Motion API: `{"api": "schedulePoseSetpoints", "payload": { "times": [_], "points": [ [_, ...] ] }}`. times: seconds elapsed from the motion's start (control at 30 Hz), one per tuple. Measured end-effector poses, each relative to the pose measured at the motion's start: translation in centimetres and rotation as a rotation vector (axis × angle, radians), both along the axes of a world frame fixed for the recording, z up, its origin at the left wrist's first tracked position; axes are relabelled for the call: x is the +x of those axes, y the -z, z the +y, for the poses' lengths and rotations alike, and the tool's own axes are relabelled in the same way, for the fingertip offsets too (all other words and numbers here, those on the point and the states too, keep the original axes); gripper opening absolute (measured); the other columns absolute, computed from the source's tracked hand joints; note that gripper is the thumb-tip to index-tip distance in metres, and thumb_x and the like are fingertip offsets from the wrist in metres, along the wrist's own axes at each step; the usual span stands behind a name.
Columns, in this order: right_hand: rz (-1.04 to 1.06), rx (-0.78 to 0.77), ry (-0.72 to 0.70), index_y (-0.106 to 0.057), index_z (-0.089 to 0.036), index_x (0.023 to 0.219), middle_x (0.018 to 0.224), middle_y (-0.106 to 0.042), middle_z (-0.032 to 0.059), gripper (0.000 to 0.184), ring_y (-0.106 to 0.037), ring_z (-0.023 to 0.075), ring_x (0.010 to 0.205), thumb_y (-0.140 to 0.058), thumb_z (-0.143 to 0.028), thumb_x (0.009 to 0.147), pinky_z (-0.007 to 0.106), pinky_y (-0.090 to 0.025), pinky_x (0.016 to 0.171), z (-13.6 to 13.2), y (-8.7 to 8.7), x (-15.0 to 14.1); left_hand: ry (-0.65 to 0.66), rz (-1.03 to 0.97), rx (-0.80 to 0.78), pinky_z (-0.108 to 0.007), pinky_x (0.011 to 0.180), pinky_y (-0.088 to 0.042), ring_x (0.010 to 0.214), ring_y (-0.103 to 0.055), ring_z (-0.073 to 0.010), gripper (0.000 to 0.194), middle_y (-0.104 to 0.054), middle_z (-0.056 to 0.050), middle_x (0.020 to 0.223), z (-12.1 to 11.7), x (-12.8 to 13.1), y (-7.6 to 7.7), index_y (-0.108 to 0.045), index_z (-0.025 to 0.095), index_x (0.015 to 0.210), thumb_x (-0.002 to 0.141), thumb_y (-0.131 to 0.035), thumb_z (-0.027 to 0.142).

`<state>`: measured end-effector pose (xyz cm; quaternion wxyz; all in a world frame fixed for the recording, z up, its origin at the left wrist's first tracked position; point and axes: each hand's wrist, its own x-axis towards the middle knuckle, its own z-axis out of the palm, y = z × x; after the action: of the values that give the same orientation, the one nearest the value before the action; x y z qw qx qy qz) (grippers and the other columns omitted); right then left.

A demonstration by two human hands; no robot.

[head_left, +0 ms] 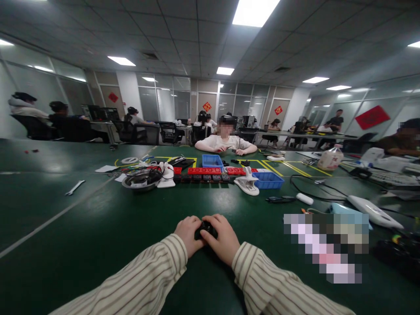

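Snugly, black object (206,227) between left hand (189,234) and right hand (224,238), grip clamped around it.

The person wears a long cream cloth left sleeve (131,278) with thin dark stripes, and a matching right sleeve (278,282). Both look loose and wrinkly and stop at the wrists. Both hands (226,240) are bare.
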<state>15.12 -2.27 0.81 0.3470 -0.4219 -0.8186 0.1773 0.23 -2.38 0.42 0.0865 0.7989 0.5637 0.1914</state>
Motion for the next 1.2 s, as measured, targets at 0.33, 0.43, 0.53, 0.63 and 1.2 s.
{"api": "schedulePoseSetpoints", "payload": {
  "times": [0.33,0.43,0.53,0.63,1.2],
  "points": [
    [0.044,-0.05,-0.027,-0.056,-0.022,0.104,0.093,-0.051,0.004,0.03,-0.046,0.0171,0.09,-0.058,-0.016,0.075,0.033,-0.04,0.081,-0.2,-0.5,0.7,0.11,-0.032,-0.079,-0.037,0.076,-0.04,0.087,-0.05,-0.0228,0.024,-0.054,-0.005,0.091,0.8,-0.2,0.4,-0.056,0.016,0.087,0.069,-0.056,0.032],
    [0.033,-0.056,-0.025,-0.056,-0.022,0.104,0.093,-0.051,0.0039,0.03,-0.046,0.0169,0.09,-0.059,-0.016,0.075,0.033,-0.04,0.081,-0.1,-0.6,0.7,0.11,-0.023,-0.082,-0.037,0.076,-0.04,0.087,-0.05,-0.0233,0.026,-0.054,-0.006,0.091,0.9,-0.2,0.5,-0.055,0.016,0.091,0.07,-0.056,0.032],
    [-0.007,-0.045,-0.009,-0.056,-0.022,0.104,0.091,-0.05,0.0036,0.031,-0.046,0.0168,0.087,-0.061,-0.018,0.074,0.033,-0.04,0.079,0.0,-0.6,0.8,0.106,-0.002,-0.073,-0.037,0.076,-0.04,0.087,-0.05,-0.0229,0.026,-0.054,-0.005,0.09,0.8,-0.2,0.6,-0.055,0.016,0.092,0.07,-0.055,0.031],
    [-0.067,-0.013,0.013,-0.057,-0.021,0.103,0.088,-0.05,0.0034,0.029,-0.046,0.0169,0.085,-0.062,-0.022,0.074,0.032,-0.04,0.077,-0.1,-0.7,0.7,0.1,0.009,-0.05,-0.035,0.076,-0.04,0.087,-0.05,-0.0221,0.026,-0.054,-0.005,0.089,0.6,-0.1,0.4,-0.055,0.016,0.091,0.07,-0.056,0.031],
    [-0.301,0.167,0.021,-0.055,-0.017,0.087,0.082,-0.053,0.0039,0.024,-0.046,0.0179,0.078,-0.061,-0.034,0.071,0.03,-0.038,0.068,-1.0,-0.7,0.3,0.06,0.086,-0.037,-0.033,0.071,-0.04,0.077,-0.05,-0.021,0.02,-0.054,-0.004,0.077,-0.3,0.4,-0.1,-0.054,0.015,0.075,0.061,-0.059,0.029]
  ]
}}
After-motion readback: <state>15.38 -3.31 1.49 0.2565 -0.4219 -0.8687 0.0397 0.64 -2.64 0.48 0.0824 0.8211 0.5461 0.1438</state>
